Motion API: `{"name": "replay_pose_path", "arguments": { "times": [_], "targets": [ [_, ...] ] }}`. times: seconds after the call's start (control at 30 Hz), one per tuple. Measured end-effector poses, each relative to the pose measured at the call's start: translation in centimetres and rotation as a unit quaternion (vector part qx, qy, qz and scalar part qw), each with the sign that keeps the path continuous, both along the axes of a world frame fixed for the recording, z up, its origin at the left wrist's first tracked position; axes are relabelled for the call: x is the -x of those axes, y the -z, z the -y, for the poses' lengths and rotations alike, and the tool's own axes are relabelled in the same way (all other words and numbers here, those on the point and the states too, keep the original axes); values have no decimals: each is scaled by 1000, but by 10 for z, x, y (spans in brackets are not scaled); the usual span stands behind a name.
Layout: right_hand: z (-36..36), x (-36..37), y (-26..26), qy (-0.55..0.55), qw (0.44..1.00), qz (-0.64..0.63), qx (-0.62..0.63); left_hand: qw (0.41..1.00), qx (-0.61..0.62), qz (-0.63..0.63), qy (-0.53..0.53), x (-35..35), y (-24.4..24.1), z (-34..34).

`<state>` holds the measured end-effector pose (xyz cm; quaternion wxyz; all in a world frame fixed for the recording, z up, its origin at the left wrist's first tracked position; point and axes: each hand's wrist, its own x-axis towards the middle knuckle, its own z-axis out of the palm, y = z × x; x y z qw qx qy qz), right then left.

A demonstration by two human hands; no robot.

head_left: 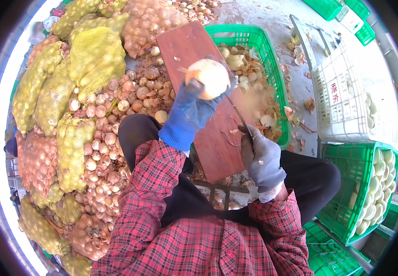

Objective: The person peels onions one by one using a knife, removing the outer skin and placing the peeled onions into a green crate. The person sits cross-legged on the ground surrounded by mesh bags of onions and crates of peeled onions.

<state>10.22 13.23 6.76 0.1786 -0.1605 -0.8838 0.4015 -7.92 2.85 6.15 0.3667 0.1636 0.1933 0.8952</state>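
My left hand, in a blue work glove, grips a large onion raised over a reddish-brown wooden board. Part of the onion's side is pale and bare, while brownish skin shows on its left. A knife is held in my right hand, which wears a greyish glove. Its thin dark blade slants up and left, and the tip end lies close below the onion; whether they touch is unclear. Scraps of onion skin lie on the board.
Right of the board, a green plastic crate holds skins and onion pieces. Loose unpeeled onions and yellow mesh sacks pile up on the left. A white crate and a green crate with peeled onions stand at the right.
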Motion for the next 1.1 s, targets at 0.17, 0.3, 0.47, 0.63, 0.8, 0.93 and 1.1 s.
{"name": "replay_pose_path", "arguments": {
  "times": [0.17, 0.3, 0.47, 0.63, 0.8, 0.93, 1.1],
  "targets": [
    [2, 6, 11, 46, 985, -133, 96, 994, 51, -64, -69, 2, -11, 1],
    [4, 8, 1, 6, 991, -130, 18, 977, 99, -151, -118, -3, -4, 2],
    [4, 9, -8, 15, 992, -107, -66, 946, 142, -236, -173, -7, 0, 0],
    [4, 6, -10, 33, 993, -79, -75, 907, 203, -293, -222, -11, -3, -2],
    [3, 6, -8, 40, 992, -84, -83, 894, 230, -293, -251, -15, -4, -5],
    [5, 9, -6, 61, 989, -71, -112, 832, 273, -376, -302, -12, 5, -6],
    [9, 13, -3, 82, 991, -26, -100, 788, 296, -401, -361, -21, 10, -14]
  ]
}}
